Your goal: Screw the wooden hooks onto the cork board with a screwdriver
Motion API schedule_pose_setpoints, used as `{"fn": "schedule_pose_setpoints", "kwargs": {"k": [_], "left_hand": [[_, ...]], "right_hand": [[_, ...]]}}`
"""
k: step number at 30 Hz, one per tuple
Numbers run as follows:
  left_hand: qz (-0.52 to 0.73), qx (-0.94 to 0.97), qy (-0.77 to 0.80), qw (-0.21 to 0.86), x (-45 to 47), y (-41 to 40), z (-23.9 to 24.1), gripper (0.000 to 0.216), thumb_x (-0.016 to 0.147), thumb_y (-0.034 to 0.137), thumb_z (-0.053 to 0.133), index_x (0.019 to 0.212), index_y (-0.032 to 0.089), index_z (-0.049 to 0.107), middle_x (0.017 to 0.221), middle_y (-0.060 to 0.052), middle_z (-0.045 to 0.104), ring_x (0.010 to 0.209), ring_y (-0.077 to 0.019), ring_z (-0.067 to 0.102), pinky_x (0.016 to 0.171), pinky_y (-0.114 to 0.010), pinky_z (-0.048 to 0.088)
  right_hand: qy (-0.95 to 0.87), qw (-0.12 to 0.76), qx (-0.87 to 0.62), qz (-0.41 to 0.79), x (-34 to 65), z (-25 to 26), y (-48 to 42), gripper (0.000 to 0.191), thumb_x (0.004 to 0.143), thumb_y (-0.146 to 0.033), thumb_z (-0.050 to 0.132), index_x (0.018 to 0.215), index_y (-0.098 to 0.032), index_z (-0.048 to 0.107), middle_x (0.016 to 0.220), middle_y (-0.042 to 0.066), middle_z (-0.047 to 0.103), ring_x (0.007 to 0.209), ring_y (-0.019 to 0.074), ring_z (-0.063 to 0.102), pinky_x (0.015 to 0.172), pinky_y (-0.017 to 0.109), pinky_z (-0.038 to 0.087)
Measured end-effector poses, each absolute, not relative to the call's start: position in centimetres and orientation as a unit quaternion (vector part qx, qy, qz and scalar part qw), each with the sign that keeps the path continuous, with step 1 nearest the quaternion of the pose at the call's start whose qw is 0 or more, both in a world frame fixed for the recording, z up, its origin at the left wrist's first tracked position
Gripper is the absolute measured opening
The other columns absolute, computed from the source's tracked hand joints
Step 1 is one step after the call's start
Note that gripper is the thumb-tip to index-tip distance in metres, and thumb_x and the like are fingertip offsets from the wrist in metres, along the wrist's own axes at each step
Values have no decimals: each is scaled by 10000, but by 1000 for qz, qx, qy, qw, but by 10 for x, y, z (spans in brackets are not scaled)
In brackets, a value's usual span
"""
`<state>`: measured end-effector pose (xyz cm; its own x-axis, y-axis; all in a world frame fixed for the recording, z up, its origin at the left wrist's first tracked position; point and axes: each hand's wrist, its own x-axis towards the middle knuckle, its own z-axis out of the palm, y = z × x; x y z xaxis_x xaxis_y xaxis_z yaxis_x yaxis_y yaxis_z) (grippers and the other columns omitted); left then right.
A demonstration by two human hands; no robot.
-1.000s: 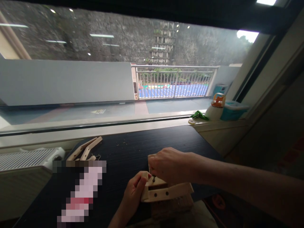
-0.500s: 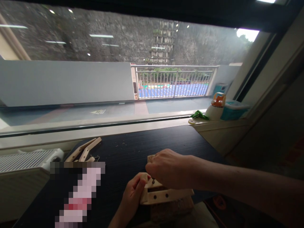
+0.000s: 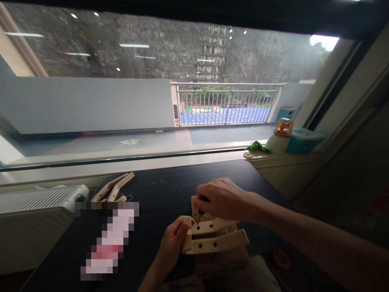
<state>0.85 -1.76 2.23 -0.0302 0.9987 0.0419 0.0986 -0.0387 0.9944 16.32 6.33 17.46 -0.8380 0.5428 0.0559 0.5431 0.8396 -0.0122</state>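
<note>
My left hand (image 3: 173, 241) is closed round the left end of a pale wooden assembly (image 3: 214, 240) of two curved pieces with small holes along the side. It lies on a dark table (image 3: 158, 198), on top of a brown wooden board (image 3: 221, 259). My right hand (image 3: 223, 198) hovers over the assembly with its fingers pinched on a small dark tool or screw (image 3: 199, 217), whose tip points down at the upper wooden piece.
Loose wooden sticks (image 3: 117, 187) lie at the table's far left, beside a blurred pink-and-white object (image 3: 106, 241). A white radiator (image 3: 39, 198) stands to the left. On the window sill at the right sit a white-and-orange container (image 3: 279, 138), a teal box (image 3: 302, 142) and a green cloth (image 3: 257, 147).
My right hand has lifted slightly and drawn back, showing more of the upper wooden piece. The view has shifted a little. My left hand keeps its grip.
</note>
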Motion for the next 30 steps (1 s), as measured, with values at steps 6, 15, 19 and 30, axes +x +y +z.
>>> {"fn": "schedule_pose_setpoints", "kwargs": {"k": [6, 15, 19, 30], "left_hand": [[500, 521, 513, 464, 9, -18, 19, 431, 841, 536, 409, 844, 147, 592, 694, 5, 543, 655, -143, 464, 592, -211, 377], [519, 521, 504, 453, 11, -17, 22, 373, 846, 492, 443, 750, 153, 567, 665, 22, 499, 626, -124, 428, 578, -195, 370], [517, 524, 506, 450, 11, -15, 21, 393, 841, 508, 438, 749, 151, 577, 646, 21, 497, 617, -128, 428, 579, -199, 371], [510, 528, 503, 457, 9, -16, 23, 423, 831, 535, 443, 769, 141, 585, 671, -1, 531, 641, -144, 463, 594, -213, 399]], "right_hand": [[-967, 65, -244, 12, 167, 162, 57, 202, 847, -317, 431, 804, -212, 598, 709, 1, 677, 649, 148, 607, 547, 265, 272], [-964, 54, -259, 0, 157, 149, 50, 202, 848, -295, 419, 796, -189, 583, 711, 26, 667, 657, 162, 611, 550, 270, 274], [-965, 37, -259, 9, 160, 152, 48, 198, 855, -276, 420, 829, -176, 589, 740, 44, 666, 695, 162, 607, 587, 262, 308], [-981, 3, -185, 54, 169, 162, 47, 252, 888, -304, 412, 787, -149, 583, 752, 55, 637, 743, 149, 576, 644, 242, 347]]}}
